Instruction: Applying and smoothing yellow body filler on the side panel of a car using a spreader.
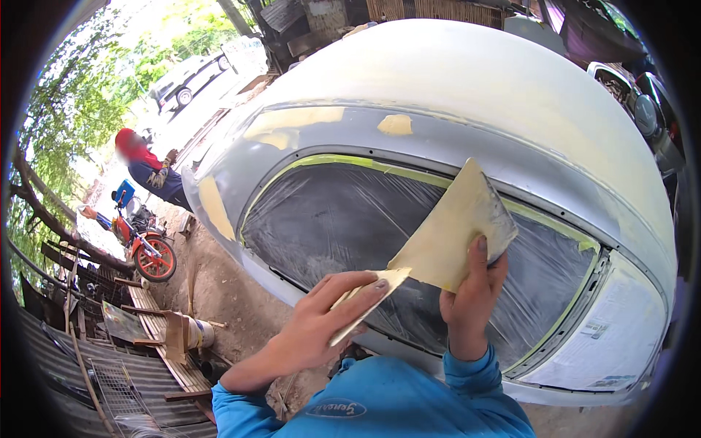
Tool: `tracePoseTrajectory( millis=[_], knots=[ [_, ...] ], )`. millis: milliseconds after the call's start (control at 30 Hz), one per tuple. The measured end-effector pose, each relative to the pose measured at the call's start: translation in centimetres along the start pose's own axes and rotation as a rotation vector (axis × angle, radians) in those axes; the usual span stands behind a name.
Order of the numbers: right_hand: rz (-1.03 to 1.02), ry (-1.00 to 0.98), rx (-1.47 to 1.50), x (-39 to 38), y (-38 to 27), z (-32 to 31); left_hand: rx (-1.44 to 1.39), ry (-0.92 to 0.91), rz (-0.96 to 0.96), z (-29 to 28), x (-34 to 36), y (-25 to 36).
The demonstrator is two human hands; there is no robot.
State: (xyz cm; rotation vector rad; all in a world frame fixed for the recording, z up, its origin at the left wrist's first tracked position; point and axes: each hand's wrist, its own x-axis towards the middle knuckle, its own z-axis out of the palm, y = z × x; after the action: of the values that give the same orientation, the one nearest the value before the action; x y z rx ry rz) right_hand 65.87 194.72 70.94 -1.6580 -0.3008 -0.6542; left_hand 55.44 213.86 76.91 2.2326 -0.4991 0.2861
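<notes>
At far left, one red motorbike [152, 257] stands on the dirt, its orange front wheel toward the car. Just above it in view is one other person [157, 177] in a red hood, and below it one pale bucket [200, 333]. Next comes one car [511, 95], carrying three cream patches along its grey edge: a tall one [214, 208] at left, a broad one [310, 117] above, and a small one [395, 125] further right. Two tools are held before its plastic-covered window [314, 212]. Nearer the left is one spreader [354, 310], thin and cream, its long axis slanting from lower left to upper right. The left hand [314, 321] pinches it between the fingers, the forearm rising from the lower left and the wrist turned rightward. The spreader's upper end overlaps the lower-left corner of one cream board [460, 226]; whether they touch, I cannot tell. That board slants the same way, its broad end up and right. Rightmost, the right hand [469, 303] grasps the board's lower edge, forearm upright, thumb up its near face, the other fingers partly hidden behind.
</notes>
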Motion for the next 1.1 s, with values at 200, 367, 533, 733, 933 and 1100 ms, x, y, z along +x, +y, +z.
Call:
tracePoseTrajectory(
  millis=[200,367,533,733,933,1100],
  knots=[
    [0.465,-0.060,0.808,-0.5,-1.7,1.2,0.023,0.280,0.173,0.8,0.5,-0.9],
    [0.709,-0.259,0.960,0.2,-2.2,1.1,0.372,0.102,0.285,1.2,2.2,-2.4],
    [0.822,-0.141,1.039,0.3,-1.7,0.4,0.600,-0.002,0.255,-1.4,2.4,-2.2],
    [0.466,-0.033,0.910,1.8,-0.7,-1.5,0.757,0.009,0.088,-4.1,4.1,-1.2],
    [0.066,0.070,0.322,2.1,0.1,-1.7,0.992,-0.152,0.278,-3.0,6.5,0.5],
    [0.200,0.598,0.603,2.9,-0.2,-3.4,0.851,0.043,0.098,-5.0,11.6,-0.9]
  ],
)
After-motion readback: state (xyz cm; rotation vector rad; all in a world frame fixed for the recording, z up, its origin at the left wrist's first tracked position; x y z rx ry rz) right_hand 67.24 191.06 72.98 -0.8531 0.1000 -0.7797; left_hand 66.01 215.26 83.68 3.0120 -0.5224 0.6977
